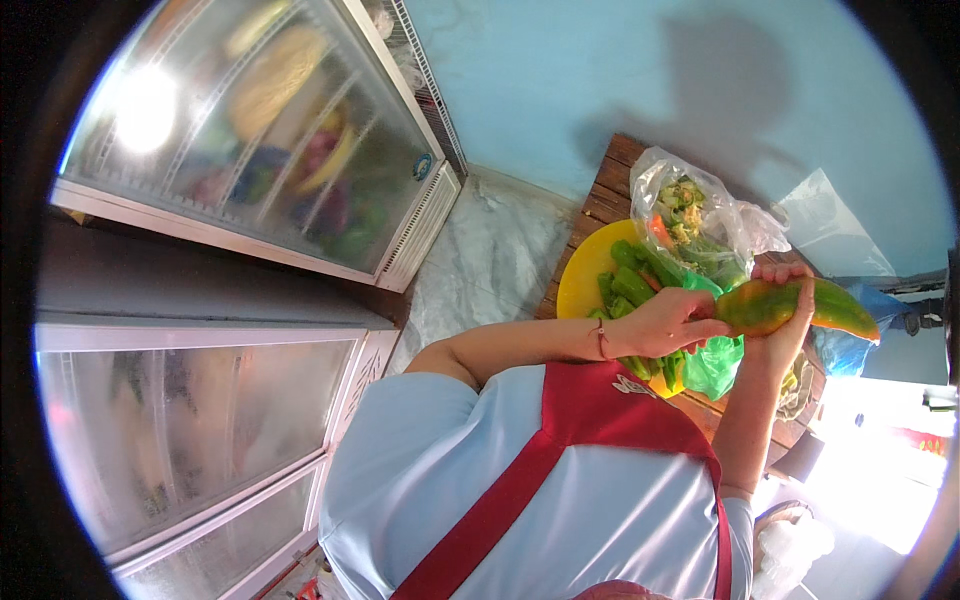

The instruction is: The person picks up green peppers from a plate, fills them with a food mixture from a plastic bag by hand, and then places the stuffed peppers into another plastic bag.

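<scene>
A large, long pepper (772, 304), green turning orange, is held over a wooden table. My right hand (784, 319) wraps around its middle, thumb on the near side and fingertips showing behind. My left hand (667, 322), with a thin red bracelet at the wrist, pinches the pepper's blunt end; its fingertips partly hide that end. Beneath my left hand lies a round yellow tray (574, 277) bearing several green peppers (630, 285). A green plastic bag (712, 367) hangs or lies under the held pepper. Just beyond, a clear plastic bag (686, 202) contains vegetable pieces.
The wooden table (604, 191) stands against a blue wall (540, 82). Two glass-door refrigerators (300, 135) are on the left, beside a grey marbled floor (487, 247). A blue plastic bag (840, 349) sits at the right, near a bright opening (877, 442).
</scene>
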Motion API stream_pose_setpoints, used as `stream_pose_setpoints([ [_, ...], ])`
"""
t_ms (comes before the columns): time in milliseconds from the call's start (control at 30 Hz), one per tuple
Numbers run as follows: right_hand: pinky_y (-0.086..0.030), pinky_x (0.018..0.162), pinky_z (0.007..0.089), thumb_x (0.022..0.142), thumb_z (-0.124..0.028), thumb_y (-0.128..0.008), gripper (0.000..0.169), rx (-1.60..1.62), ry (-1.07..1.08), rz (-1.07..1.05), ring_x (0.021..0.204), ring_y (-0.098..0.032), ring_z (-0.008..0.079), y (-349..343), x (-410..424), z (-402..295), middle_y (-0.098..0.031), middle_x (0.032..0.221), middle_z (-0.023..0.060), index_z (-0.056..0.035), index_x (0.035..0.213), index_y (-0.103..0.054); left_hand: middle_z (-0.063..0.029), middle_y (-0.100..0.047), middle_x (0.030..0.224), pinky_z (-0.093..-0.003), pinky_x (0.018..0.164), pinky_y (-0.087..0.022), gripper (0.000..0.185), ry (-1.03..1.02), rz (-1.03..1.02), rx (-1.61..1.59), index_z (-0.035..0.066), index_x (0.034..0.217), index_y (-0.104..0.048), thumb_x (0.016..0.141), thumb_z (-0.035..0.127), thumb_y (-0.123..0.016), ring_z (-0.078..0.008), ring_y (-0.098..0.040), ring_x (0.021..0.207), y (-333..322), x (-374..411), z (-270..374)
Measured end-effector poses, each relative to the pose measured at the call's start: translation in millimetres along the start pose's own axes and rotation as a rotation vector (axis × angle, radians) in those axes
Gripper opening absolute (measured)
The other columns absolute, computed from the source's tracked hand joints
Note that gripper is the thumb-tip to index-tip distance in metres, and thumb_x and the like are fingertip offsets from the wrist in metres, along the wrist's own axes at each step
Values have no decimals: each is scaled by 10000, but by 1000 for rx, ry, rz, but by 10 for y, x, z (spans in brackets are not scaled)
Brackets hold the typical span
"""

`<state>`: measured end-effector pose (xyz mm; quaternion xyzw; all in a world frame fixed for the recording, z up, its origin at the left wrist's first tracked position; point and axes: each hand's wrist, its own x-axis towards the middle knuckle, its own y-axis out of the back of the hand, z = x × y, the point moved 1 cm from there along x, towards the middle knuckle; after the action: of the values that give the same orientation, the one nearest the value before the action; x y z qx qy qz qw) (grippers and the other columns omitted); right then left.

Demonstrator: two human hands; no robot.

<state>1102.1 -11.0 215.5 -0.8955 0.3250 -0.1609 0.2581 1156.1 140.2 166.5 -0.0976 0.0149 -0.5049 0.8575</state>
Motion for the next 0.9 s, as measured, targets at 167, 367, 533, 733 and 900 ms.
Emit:
stream_pose_setpoints([
  [167,-421,921,433,879,-357,-583,319,249,-72,-125,875,-507,211,-71,117,-28,-496,880,47,-87,1027,-502,-48,-605,638,-270,512,-451,225,-140,18,157,10,819,-602,879,208,-691,-102,-583,559,154,28,161],
  [367,-401,814,374,859,-307,-578,290,301,-305,-316,810,-462,187,-134,59,142,-445,822,22,-92,1024,-476,-88,-622,659,-320,517,-461,238,-187,38,297,16,809,-602,861,230,-694,-189,-603,561,247,69,200],
  [533,-399,713,350,906,-306,-521,228,285,-347,-125,706,-439,187,-143,129,228,-436,751,28,-82,943,-500,-128,-613,699,-427,554,-468,240,-390,165,734,52,769,-564,854,255,-661,-338,-609,654,177,92,83],
  [733,-415,659,342,915,-307,-551,241,300,-342,112,669,-464,196,-115,285,324,-467,729,52,-74,910,-493,-123,-596,683,-435,546,-458,210,-475,261,859,67,762,-550,880,223,-626,-334,-603,633,144,277,42],
  [900,-463,654,370,899,-242,-577,201,248,-270,183,666,-496,208,-109,457,462,-494,729,71,-61,881,-492,-145,-601,693,-436,548,-453,180,-372,327,793,61,778,-588,883,204,-617,-359,-594,638,172,471,15],
])
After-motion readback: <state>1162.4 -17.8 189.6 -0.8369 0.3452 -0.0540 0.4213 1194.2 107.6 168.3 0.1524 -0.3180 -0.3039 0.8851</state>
